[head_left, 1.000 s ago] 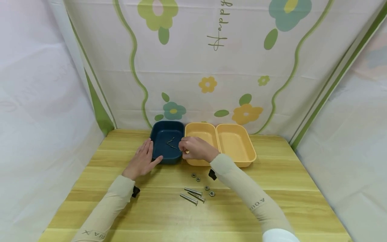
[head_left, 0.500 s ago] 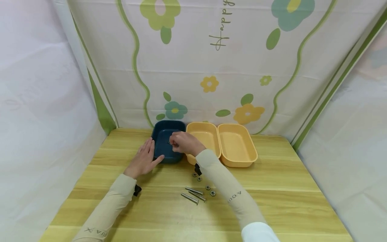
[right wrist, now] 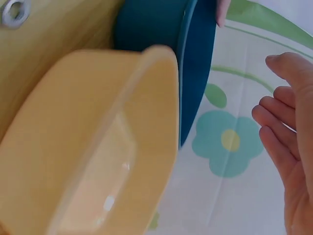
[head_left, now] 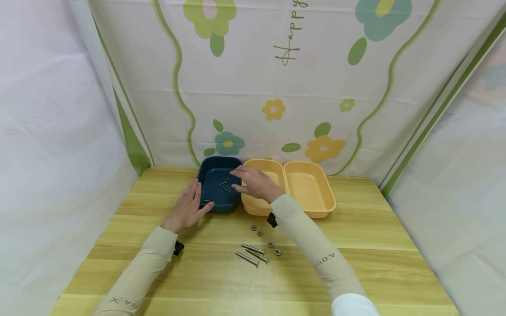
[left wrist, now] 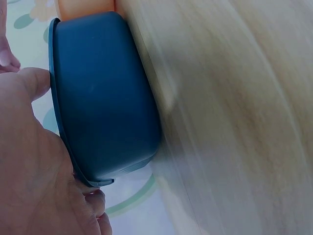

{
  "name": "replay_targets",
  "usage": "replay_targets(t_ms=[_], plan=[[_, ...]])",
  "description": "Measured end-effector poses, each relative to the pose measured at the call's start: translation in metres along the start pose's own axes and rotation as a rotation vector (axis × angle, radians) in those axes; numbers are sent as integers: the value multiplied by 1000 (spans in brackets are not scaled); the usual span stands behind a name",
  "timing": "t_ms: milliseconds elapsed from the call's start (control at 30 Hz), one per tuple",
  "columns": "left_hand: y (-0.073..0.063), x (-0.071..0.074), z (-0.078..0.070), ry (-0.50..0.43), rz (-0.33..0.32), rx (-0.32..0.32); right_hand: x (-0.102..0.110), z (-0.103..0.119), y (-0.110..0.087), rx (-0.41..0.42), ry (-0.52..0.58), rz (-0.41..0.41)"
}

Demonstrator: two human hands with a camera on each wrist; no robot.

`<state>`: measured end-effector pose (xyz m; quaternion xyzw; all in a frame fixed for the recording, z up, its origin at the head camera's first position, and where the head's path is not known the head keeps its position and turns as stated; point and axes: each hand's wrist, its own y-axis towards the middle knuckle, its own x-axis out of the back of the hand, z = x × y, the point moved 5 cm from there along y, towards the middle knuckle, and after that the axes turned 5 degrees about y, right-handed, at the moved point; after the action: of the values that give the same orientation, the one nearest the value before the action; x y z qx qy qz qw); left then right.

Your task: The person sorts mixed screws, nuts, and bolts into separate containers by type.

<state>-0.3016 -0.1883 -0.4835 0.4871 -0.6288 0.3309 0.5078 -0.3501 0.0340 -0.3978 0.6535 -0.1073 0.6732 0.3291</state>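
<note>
In the head view, my left hand [head_left: 186, 210] rests on the left and front rim of a dark blue bin [head_left: 219, 162], fingers straight and thumb along the front edge. The left wrist view shows its thumb and palm against the bin's rim. Several thin, dark screws [head_left: 224, 188] lie inside the blue bin, one of them by the front left corner. My right hand [head_left: 257, 182] hovers over the border between the blue bin and the middle yellow bin [head_left: 257, 207]. Its thumb and fingers are apart with nothing between them, as the right wrist view [right wrist: 293, 112] also shows.
A second yellow bin [head_left: 310, 193] stands at the right end of the row, by the patterned cloth backdrop [head_left: 237, 87]. On the wooden table [head_left: 178, 281] in front lie several silver bolts [head_left: 247, 259] and several hex nuts [head_left: 277, 252].
My right hand went left over the blue bin, let go of a small screw and drew back right with its fingers spread. A screw now shows at the bin's front left. My left hand stayed.
</note>
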Motion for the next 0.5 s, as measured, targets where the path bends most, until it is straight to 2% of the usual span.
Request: replay_targets(t_ms=[300, 500], plan=[[-1, -1, 2, 1, 16, 7, 23, -18, -40, -52, 18, 20], [0, -1, 3, -2, 13, 0, 27, -35, -80, -192, 65, 84]])
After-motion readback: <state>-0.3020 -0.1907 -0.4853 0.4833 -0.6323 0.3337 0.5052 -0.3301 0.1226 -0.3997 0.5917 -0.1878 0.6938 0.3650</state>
